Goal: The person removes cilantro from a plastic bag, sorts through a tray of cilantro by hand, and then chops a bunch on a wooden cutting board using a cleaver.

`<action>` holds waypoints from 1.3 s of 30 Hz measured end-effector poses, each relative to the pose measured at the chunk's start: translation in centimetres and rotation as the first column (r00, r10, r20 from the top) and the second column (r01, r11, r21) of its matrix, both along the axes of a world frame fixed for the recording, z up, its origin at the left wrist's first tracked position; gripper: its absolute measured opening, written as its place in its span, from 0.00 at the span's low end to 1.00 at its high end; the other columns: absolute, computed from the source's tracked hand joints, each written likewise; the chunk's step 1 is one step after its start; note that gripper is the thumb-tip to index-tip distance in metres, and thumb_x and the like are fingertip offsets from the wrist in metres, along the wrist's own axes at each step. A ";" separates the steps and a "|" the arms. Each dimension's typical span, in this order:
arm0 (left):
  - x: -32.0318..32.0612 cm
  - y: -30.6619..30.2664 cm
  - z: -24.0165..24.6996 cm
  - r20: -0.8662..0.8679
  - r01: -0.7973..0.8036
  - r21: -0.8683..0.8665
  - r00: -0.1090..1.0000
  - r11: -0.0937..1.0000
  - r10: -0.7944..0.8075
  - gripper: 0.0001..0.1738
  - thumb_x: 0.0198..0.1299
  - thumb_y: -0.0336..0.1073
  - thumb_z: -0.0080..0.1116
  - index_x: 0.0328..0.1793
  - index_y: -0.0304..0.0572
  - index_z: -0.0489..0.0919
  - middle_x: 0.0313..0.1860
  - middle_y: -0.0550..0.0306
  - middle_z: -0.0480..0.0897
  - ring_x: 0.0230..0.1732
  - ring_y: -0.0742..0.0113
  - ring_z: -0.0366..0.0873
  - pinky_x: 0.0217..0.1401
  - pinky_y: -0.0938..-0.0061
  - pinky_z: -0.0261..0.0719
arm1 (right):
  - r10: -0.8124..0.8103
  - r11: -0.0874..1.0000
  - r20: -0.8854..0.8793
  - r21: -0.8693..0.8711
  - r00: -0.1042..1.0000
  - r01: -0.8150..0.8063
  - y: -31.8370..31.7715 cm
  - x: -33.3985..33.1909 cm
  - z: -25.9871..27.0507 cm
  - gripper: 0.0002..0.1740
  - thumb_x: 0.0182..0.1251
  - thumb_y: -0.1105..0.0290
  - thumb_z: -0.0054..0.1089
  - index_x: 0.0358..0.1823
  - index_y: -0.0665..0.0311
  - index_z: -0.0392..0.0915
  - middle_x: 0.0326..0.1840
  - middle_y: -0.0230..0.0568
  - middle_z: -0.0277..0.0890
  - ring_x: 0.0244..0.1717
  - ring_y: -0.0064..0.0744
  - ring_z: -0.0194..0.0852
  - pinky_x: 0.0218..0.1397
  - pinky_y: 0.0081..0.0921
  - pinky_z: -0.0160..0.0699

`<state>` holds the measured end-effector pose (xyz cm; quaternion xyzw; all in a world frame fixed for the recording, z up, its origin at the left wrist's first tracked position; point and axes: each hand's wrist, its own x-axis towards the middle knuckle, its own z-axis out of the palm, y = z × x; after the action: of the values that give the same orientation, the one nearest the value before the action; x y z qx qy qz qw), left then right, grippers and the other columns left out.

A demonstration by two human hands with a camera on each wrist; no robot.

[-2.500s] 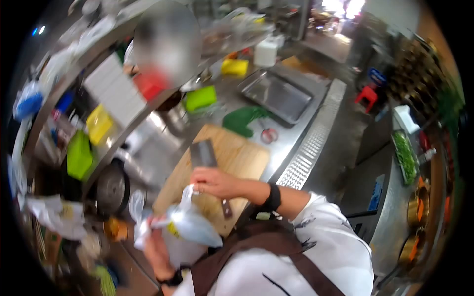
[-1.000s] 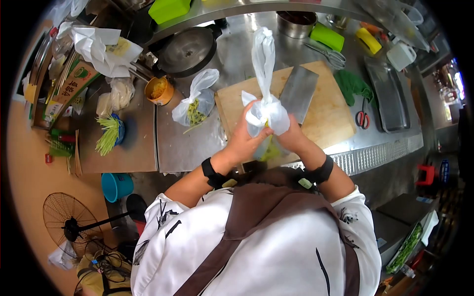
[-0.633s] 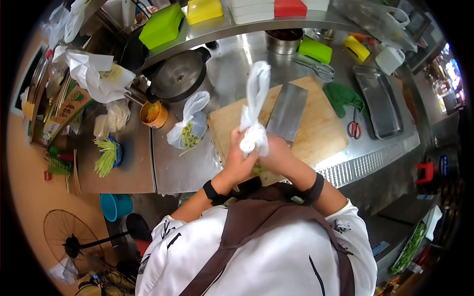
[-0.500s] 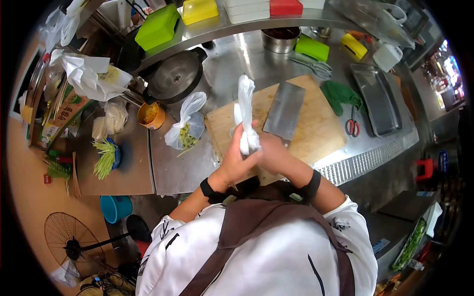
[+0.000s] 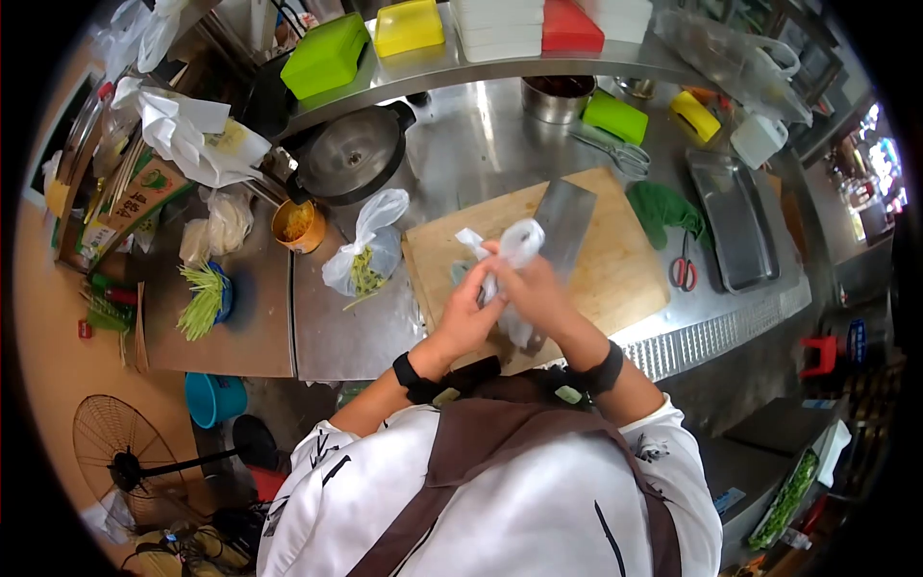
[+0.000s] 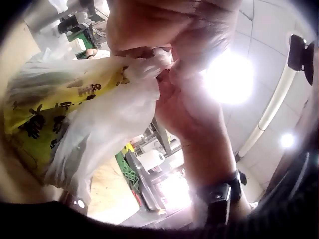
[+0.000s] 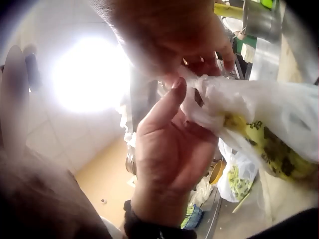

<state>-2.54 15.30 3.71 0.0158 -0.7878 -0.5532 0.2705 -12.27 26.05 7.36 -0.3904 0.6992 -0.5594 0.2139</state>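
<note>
A white plastic bag (image 5: 520, 242) is gathered between the two hands above a wooden cutting board (image 5: 615, 260). The left hand (image 5: 465, 313) grips its twisted neck, and the right hand (image 5: 541, 298) pinches the neck beside it. In the left wrist view the bag's body (image 6: 107, 117) hangs from the fingers, with yellow and dark print showing through. From the right wrist, the left hand (image 7: 172, 154) has its thumb against the bag's neck (image 7: 199, 102). A cleaver (image 5: 565, 216) lies on the board behind the hands, its handle hidden.
Left of the board sits another tied bag (image 5: 370, 260) with greens, beside an orange tub (image 5: 298, 226) and a round pan (image 5: 354, 154). To the right are a green cloth (image 5: 663, 212), red-handled scissors (image 5: 684, 273) and a metal tray (image 5: 735, 221). A shelf (image 5: 500, 67) runs across the back.
The bag's upright top has come down into a loop near the fingers. The right hand has closed in on the neck. Earlier, the bag was carried over from the side and held upright above the board.
</note>
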 end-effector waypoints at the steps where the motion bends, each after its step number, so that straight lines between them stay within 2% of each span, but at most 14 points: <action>1: 0.1 -0.2 0.5 0.098 0.032 0.281 0.993 0.959 -0.061 0.25 0.64 0.25 0.51 0.69 0.40 0.66 0.56 0.56 0.77 0.48 0.74 0.74 0.53 0.78 0.72 | -0.089 0.992 0.219 -0.066 0.972 0.105 -0.2 0.1 -0.4 0.20 0.67 0.65 0.55 0.56 0.69 0.74 0.48 0.50 0.78 0.51 0.45 0.75 0.57 0.29 0.69; 2: 0.2 -0.4 1.0 0.174 0.031 0.540 0.974 0.841 -0.147 0.26 0.64 0.26 0.51 0.70 0.41 0.66 0.57 0.56 0.77 0.47 0.74 0.74 0.55 0.78 0.71 | -0.152 0.970 0.432 -0.108 0.889 0.218 -0.5 0.1 -0.9 0.17 0.68 0.68 0.53 0.54 0.69 0.76 0.43 0.48 0.80 0.46 0.44 0.78 0.53 0.26 0.71; 4: 0.6 -1.9 1.0 0.202 -0.057 0.661 0.974 0.748 -0.105 0.22 0.66 0.28 0.49 0.66 0.34 0.67 0.51 0.57 0.78 0.54 0.69 0.73 0.63 0.70 0.67 | -0.332 0.904 0.217 -0.204 0.918 0.375 -0.7 -0.6 -2.9 0.12 0.71 0.71 0.50 0.50 0.67 0.79 0.36 0.46 0.79 0.40 0.41 0.78 0.47 0.24 0.72; 7: 1.9 -4.6 0.2 -0.019 0.051 0.895 0.997 0.444 -0.076 0.15 0.67 0.28 0.43 0.56 0.28 0.73 0.29 0.63 0.71 0.37 0.67 0.72 0.61 0.63 0.70 | -0.466 0.884 0.006 -0.043 0.885 0.466 1.5 -3.4 -6.9 0.12 0.69 0.67 0.53 0.40 0.68 0.81 0.29 0.53 0.77 0.35 0.47 0.79 0.39 0.31 0.74; 9: 3.1 -4.3 -0.5 0.045 0.014 0.861 0.994 0.509 -0.102 0.15 0.67 0.29 0.43 0.56 0.28 0.73 0.29 0.64 0.69 0.35 0.68 0.70 0.59 0.65 0.71 | -0.300 0.874 -0.359 0.268 0.884 0.406 2.7 -4.1 -9.2 0.16 0.68 0.63 0.55 0.31 0.69 0.80 0.24 0.58 0.74 0.31 0.57 0.76 0.32 0.40 0.72; 13: 3.7 -5.0 0.0 0.214 -0.076 0.662 0.972 0.746 -0.092 0.16 0.66 0.31 0.49 0.57 0.33 0.74 0.29 0.65 0.67 0.33 0.71 0.67 0.48 0.72 0.73 | -0.319 0.871 -0.227 0.313 0.920 0.379 2.8 -2.9 -6.0 0.14 0.66 0.62 0.56 0.31 0.67 0.81 0.30 0.57 0.77 0.34 0.59 0.76 0.33 0.41 0.73; 14: 3.6 -4.9 0.7 0.214 -0.069 0.657 0.972 0.751 -0.098 0.16 0.66 0.31 0.49 0.57 0.33 0.74 0.29 0.65 0.67 0.33 0.71 0.67 0.48 0.72 0.73 | -0.282 0.946 -0.250 0.091 0.926 0.312 2.5 -2.6 -4.8 0.10 0.65 0.65 0.56 0.37 0.64 0.81 0.39 0.54 0.78 0.38 0.56 0.77 0.37 0.39 0.75; 16: 3.2 -3.5 4.0 0.361 0.081 0.174 0.922 0.981 -0.140 0.20 0.61 0.31 0.58 0.59 0.40 0.75 0.29 0.66 0.67 0.32 0.73 0.66 0.44 0.74 0.73 | -0.258 0.964 -0.281 -0.135 0.925 0.228 2.2 -1.6 -2.5 0.10 0.64 0.67 0.55 0.43 0.61 0.81 0.48 0.51 0.78 0.42 0.53 0.78 0.41 0.37 0.77; 18: 2.3 -2.8 3.7 0.406 0.173 -0.008 0.901 0.985 -0.154 0.21 0.55 0.31 0.63 0.57 0.43 0.75 0.32 0.64 0.70 0.34 0.75 0.67 0.43 0.77 0.73 | 0.017 0.997 -0.463 -0.056 0.886 -0.049 1.9 -0.7 0.0 0.18 0.62 0.71 0.54 0.54 0.55 0.77 0.60 0.44 0.73 0.50 0.47 0.77 0.48 0.33 0.78; 22: 0.7 -1.8 2.4 0.310 0.228 -0.156 0.935 0.961 -0.172 0.14 0.53 0.33 0.64 0.45 0.39 0.76 0.34 0.59 0.76 0.36 0.77 0.71 0.36 0.80 0.70 | 0.104 0.994 -0.457 0.018 0.883 -0.107 1.6 0.3 1.1 0.18 0.63 0.67 0.52 0.56 0.54 0.75 0.55 0.46 0.76 0.46 0.51 0.78 0.47 0.37 0.77; 25: 0.6 -1.4 3.3 0.505 0.284 -0.037 0.833 0.958 -0.227 0.10 0.57 0.36 0.61 0.39 0.37 0.79 0.22 0.67 0.75 0.25 0.78 0.69 0.30 0.78 0.69 | 0.208 0.952 -0.132 0.257 0.969 -0.169 2.6 -0.7 1.0 0.20 0.69 0.56 0.51 0.52 0.62 0.76 0.41 0.55 0.77 0.42 0.56 0.76 0.42 0.42 0.73; 28: 0.3 -2.2 2.3 0.567 0.279 0.176 0.755 0.944 -0.329 0.10 0.59 0.35 0.60 0.42 0.36 0.80 0.25 0.67 0.77 0.28 0.78 0.71 0.32 0.78 0.72 | 0.259 0.952 -0.272 0.232 0.927 -0.198 3.2 -1.5 0.5 0.21 0.66 0.54 0.54 0.48 0.65 0.77 0.36 0.56 0.76 0.38 0.58 0.75 0.41 0.43 0.72; 29: 0.4 -2.3 1.0 0.404 0.240 0.457 0.802 0.857 -0.440 0.09 0.62 0.33 0.57 0.44 0.34 0.79 0.31 0.63 0.80 0.32 0.76 0.76 0.38 0.78 0.76 | 0.215 0.974 -0.269 0.132 0.939 -0.186 3.7 -1.3 1.5 0.20 0.64 0.54 0.57 0.43 0.66 0.78 0.33 0.56 0.74 0.33 0.55 0.74 0.38 0.41 0.73; 39: 1.5 -3.6 1.8 0.295 0.155 0.661 0.845 0.734 -0.445 0.04 0.58 0.24 0.60 0.39 0.38 0.78 0.42 0.54 0.82 0.46 0.66 0.79 0.56 0.70 0.73 | 0.063 0.988 -0.441 0.156 0.896 0.008 5.8 1.9 0.9 0.08 0.60 0.64 0.59 0.36 0.57 0.81 0.31 0.41 0.78 0.33 0.46 0.77 0.36 0.38 0.76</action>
<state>-1.08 11.72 5.52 0.0947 -0.5955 -0.7973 -0.0282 -10.42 31.90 8.26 -0.4998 0.7651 -0.3968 0.0861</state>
